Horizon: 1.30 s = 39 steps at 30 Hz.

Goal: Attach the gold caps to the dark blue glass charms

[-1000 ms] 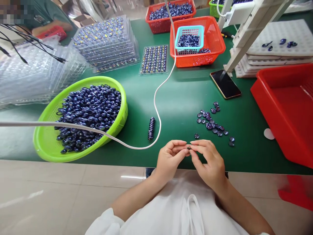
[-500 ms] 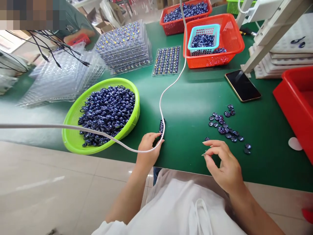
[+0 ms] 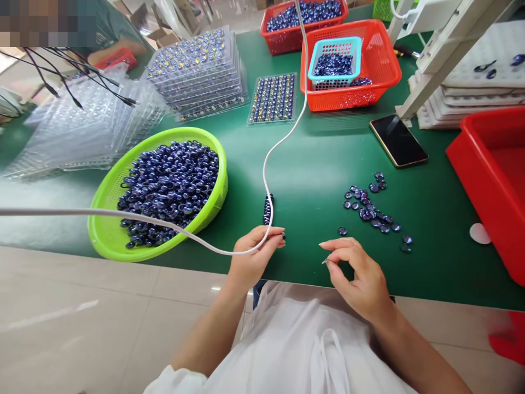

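Note:
My left hand (image 3: pixel 254 251) pinches a small dark shiny piece (image 3: pixel 283 236) between thumb and fingertips, near the table's front edge. Just beyond it lies a short row of dark blue shiny pieces (image 3: pixel 268 210), partly behind a white cable (image 3: pixel 266 164). To the right, my right hand (image 3: pixel 359 276) has thumb and index finger closed on a tiny silvery piece (image 3: pixel 325 261), too small to name. One dark blue disc (image 3: pixel 342 231) rests just past its fingertips, and several more discs (image 3: pixel 371 213) are scattered farther off. The hands are apart.
A green basket (image 3: pixel 219 191) of dark ring-like pieces stands left. Behind are stacked clear trays (image 3: pixel 205 76), one filled tray (image 3: pixel 272 98), and a red basket (image 3: pixel 381 71) holding a blue basket (image 3: pixel 356 57). A phone (image 3: pixel 398 140) and red bin (image 3: pixel 471 158) are right. A person sits across.
My left hand has drawn back from the row, now with a dark piece at its fingertips. My right hand has moved left, closer to it, still pinching the silvery piece. The view shifted slightly.

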Tool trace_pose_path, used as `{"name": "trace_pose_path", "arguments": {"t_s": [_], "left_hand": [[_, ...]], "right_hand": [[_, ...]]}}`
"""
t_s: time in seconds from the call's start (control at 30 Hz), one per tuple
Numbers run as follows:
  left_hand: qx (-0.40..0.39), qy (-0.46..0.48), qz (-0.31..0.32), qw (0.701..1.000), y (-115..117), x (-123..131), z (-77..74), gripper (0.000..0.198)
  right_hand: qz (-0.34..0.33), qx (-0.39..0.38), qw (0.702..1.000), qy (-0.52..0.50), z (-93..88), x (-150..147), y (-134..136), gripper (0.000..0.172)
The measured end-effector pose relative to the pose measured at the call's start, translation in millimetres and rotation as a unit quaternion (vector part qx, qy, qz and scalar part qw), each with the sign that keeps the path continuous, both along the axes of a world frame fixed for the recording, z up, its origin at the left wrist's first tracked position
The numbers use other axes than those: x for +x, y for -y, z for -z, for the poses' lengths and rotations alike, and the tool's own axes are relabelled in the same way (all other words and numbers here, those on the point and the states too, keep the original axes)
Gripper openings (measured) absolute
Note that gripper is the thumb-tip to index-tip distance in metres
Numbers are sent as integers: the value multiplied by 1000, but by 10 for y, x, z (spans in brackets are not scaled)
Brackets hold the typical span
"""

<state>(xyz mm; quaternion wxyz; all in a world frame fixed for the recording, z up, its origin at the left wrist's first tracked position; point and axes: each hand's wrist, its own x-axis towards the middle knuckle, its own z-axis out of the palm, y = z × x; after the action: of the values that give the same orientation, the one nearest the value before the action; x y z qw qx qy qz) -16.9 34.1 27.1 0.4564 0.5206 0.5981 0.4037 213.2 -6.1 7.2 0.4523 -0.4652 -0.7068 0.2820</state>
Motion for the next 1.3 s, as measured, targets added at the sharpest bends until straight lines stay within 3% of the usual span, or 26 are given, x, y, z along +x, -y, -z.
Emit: {"name": "trace_pose_path", "arguments": {"t_s": [0.1, 0.23, 0.5, 0.67, 0.8, 1.1, 1.2, 1.3], "left_hand": [[-109, 147, 28, 983, 19, 254, 7, 18], [-154, 251, 60, 954, 22, 491, 43, 22], [-122, 233, 111, 958, 39, 629, 61, 23], [-146, 243, 148, 947, 33, 605, 79, 25], [-197, 271, 182, 925, -25, 549, 70, 26], [-311, 372, 177, 857, -50, 526, 141, 36], [-305, 363, 181, 862, -26, 534, 136, 35], [-266, 345, 158, 886, 5, 562, 144, 32]], "right_hand": [[-40, 49, 998, 5, -15, -74, 12, 27], [-11, 71, 996, 58, -12, -93, 33, 32], [35, 40, 998, 19, -56, -13, 84, 26], [55, -8, 998, -8, -55, 12, 89, 21], [28, -5, 1000, -5, -67, 51, 75, 21], [-43, 37, 998, 13, -80, 130, 12, 27], [-42, 18, 999, 16, -83, 145, 15, 23], [23, -62, 998, -2, -92, 150, 32, 13]]}}
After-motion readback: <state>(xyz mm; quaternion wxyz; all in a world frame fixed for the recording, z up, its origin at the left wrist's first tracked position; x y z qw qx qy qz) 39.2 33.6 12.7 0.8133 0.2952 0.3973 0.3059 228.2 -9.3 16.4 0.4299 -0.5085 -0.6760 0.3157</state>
